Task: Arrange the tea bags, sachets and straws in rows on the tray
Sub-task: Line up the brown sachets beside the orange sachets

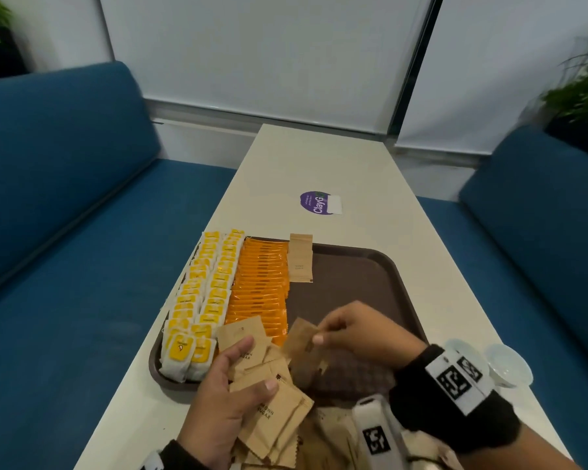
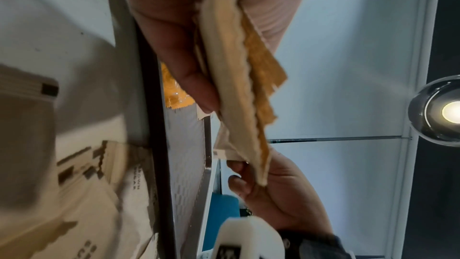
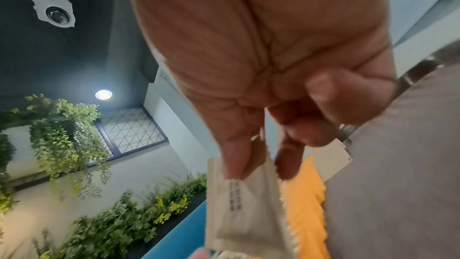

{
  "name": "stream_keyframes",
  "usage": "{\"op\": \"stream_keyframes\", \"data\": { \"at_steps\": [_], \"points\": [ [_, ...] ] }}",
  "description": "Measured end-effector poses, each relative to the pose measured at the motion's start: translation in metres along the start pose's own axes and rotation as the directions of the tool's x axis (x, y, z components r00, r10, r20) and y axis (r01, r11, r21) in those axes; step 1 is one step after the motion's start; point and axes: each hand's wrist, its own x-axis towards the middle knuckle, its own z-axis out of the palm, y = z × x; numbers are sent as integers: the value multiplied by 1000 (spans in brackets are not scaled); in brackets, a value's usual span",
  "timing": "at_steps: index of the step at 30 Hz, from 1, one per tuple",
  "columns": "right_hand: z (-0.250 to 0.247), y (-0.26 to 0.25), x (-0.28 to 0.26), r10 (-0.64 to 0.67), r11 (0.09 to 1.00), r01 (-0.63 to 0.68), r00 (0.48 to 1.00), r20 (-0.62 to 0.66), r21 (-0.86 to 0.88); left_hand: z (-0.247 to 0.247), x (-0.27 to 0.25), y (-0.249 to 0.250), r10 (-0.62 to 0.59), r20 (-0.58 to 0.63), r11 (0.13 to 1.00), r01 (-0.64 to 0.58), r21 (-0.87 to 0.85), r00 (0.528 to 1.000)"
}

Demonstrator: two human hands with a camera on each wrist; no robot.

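In right grip [image 1: 350, 329]: brown sachet [image 1: 301, 339]

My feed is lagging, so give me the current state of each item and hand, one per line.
tea bags: laid in two rows at the tray's left edge.
orange sachets: one finished row beside them.
brown sugar sachets: short row begun at the far end.
tray: right part bare.
left hand: holds a fan of brown sachets.
right hand: pinches one brown sachet.
cups: off the tray, upright.
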Motion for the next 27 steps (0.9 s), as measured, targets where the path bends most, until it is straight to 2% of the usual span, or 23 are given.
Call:
{"op": "stream_keyframes", "data": {
  "at_steps": [2, 4, 7, 11, 13, 17, 27],
  "points": [
    [-15, 2, 23, 39, 997, -28, 988, -152, 71, -4, 3, -1, 6, -11, 1000, -6, 3, 1000],
    [-29, 10, 53, 155, 967, -93, 954, -258, 236, -6, 6, -3, 17, -26, 1000, -16, 20, 1000],
    [-39, 18, 94, 344, 849, -212, 918, -200, 484, -7, 8, -6, 22, -32, 999, -20, 41, 999],
    [-39, 22, 129, 470, 790, -381, 879, -77, 480, -12, 11, -8, 11, -21, 998, -9, 67, 1000],
    [-38, 26, 145, 502, 794, -443, 864, -38, 417, -15, 12, -8, 18, 4, 997, -18, 79, 1000],
    [-38, 25, 163, 565, 811, -558, 825, 11, 174, -20, 14, -9, 20, 14, 995, -22, 96, 1000],
    [-32, 23, 187, 559, 814, -566, 824, -93, -126, -16, 15, -13, 16, 59, 995, -21, 94, 998]
  ]
}}
